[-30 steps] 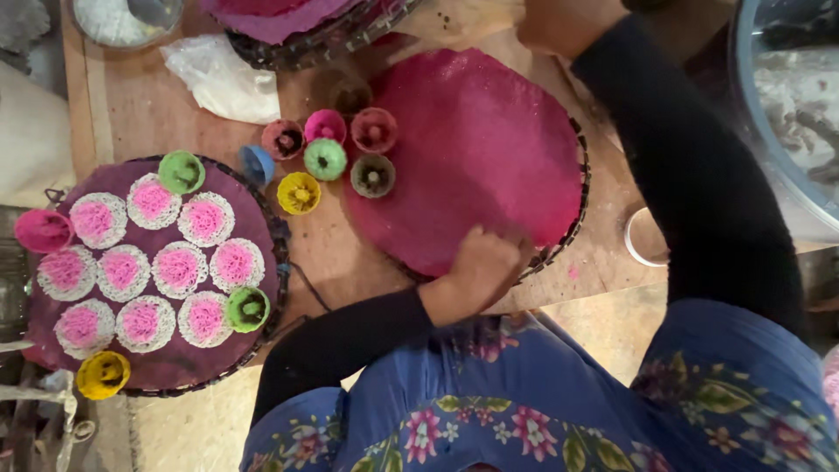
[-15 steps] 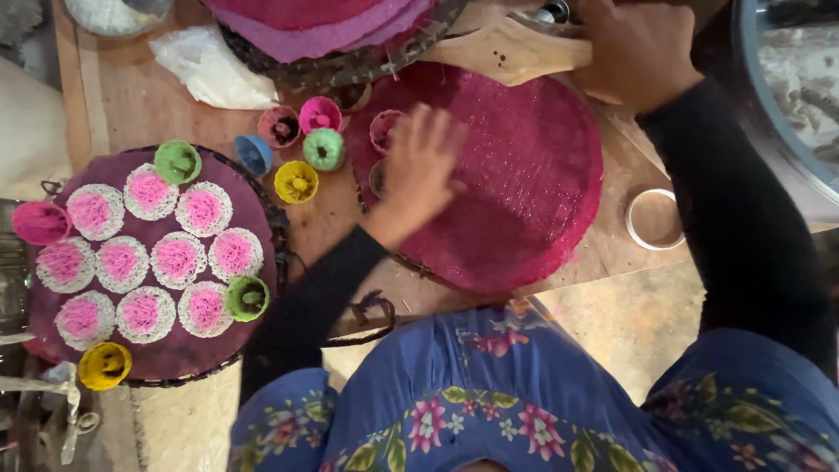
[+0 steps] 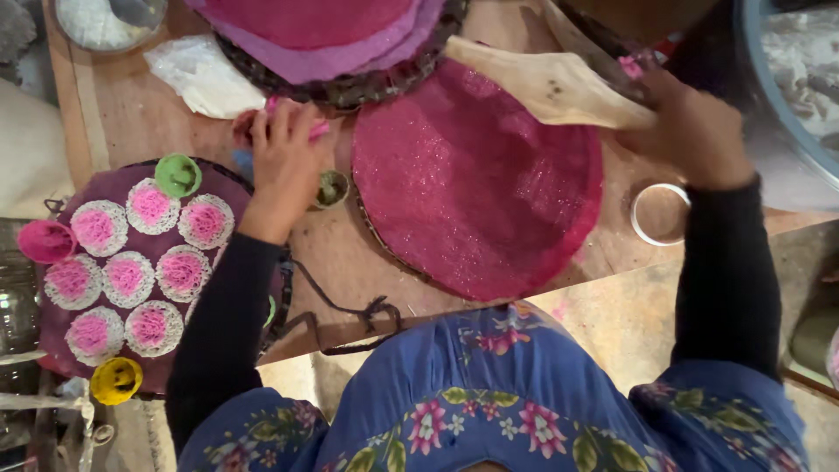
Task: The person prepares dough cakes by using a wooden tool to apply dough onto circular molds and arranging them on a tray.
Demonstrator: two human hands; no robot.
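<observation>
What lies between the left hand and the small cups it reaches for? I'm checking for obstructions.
Nothing visible: the left hand already rests over the small pink plastic cup, fingers touching it, with the small green plastic cup just beside.

Eight pink-centred lace rounds, two green cups, one yellow cup.

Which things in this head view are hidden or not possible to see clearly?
- Small cups under the left hand: mostly covered by the palm.
- Grip of the right hand on the wooden paddle: handle hidden by fingers.
- Right side of the round tray: covered by the left sleeve.
- Metal basin: cut off by the edge.
</observation>
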